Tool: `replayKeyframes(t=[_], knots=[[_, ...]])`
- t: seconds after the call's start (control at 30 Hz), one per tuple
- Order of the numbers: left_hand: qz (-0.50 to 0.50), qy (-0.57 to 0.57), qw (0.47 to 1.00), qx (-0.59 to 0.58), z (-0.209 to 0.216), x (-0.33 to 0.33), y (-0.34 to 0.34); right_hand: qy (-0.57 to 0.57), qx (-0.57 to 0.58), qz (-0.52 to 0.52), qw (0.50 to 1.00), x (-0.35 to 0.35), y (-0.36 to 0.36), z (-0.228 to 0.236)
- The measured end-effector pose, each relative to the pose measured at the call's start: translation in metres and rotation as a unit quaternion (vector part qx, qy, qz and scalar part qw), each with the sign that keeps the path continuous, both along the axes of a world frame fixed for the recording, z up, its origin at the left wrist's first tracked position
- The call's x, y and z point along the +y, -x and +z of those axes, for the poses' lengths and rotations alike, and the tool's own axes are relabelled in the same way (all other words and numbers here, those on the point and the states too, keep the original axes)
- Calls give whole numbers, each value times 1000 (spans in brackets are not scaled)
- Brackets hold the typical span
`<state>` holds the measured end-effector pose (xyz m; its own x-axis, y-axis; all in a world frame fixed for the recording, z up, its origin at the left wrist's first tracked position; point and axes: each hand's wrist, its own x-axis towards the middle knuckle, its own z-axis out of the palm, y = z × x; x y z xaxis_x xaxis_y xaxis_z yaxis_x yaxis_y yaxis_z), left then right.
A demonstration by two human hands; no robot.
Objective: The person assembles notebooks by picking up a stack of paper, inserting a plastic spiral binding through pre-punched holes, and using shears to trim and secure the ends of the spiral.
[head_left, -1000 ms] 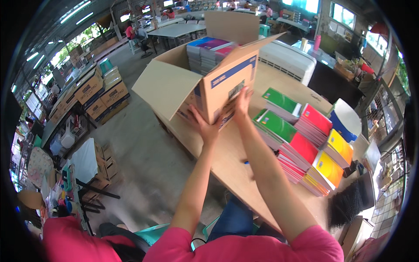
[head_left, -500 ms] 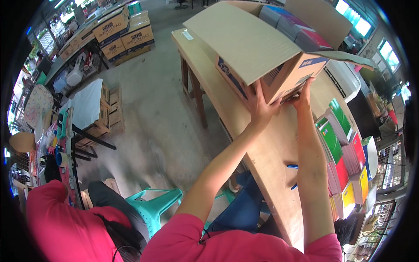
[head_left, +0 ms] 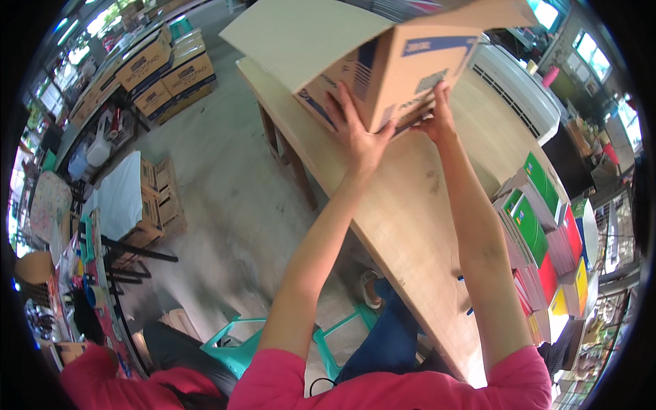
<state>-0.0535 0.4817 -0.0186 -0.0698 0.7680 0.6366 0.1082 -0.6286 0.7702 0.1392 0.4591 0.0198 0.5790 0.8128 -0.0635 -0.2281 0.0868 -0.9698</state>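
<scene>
A brown cardboard box (head_left: pixel 425 58) with blue printing stands tilted over the far part of the wooden table (head_left: pixel 403 212), its top flaps spread open. My left hand (head_left: pixel 359 137) grips the lower near corner, fingers spread up the left side and thumb under the front. At the lower right of the front face, my right hand (head_left: pixel 439 123) holds the bottom edge, its fingers partly tucked under and hidden. Both my arms are stretched forward. Only a sliver of the stacked contents shows behind the flaps.
Stacks of green, red and yellow notebooks (head_left: pixel 536 232) line the table's right side. Beyond them lies a long white slatted unit (head_left: pixel 509 89). Below left are a teal stool (head_left: pixel 236 348) and a co-worker's pink sleeve (head_left: pixel 113 379). Sealed cartons (head_left: pixel 184 72) stand at the far left.
The box has shifted up and left in the picture, and its near face has tipped further into view. Both hands have stayed on it, and less of its contents shows.
</scene>
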Motion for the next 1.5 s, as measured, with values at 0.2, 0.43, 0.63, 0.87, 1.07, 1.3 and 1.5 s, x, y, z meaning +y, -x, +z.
replayKeyframes(t=[0.2, 0.43, 0.63, 0.87, 1.07, 1.3, 1.5], knots=[[-23, -14, 1000, -8, 3, 35, 1, -16, -15, -5, 1000, 35, 1, -2], [25, -49, 998, -7, -20, 64, 7, -13, -28, -14, 999, 67, 13, -6], [-45, -92, 995, -3, -21, 43, -52, -135, -147, -208, 958, 38, -45, -27], [92, -127, 986, 64, -39, 94, 46, -15, -253, 270, 929, -226, 183, 83], [14, -134, 990, 46, 2, -87, 4, -115, -368, -252, 888, -587, 132, 62], [-376, -362, 805, 283, 3, -402, -31, -91, -52, -447, 888, -673, -20, 6], [-302, -479, 713, 413, -23, -420, -104, -196, -67, -274, 939, -641, -71, -35]])
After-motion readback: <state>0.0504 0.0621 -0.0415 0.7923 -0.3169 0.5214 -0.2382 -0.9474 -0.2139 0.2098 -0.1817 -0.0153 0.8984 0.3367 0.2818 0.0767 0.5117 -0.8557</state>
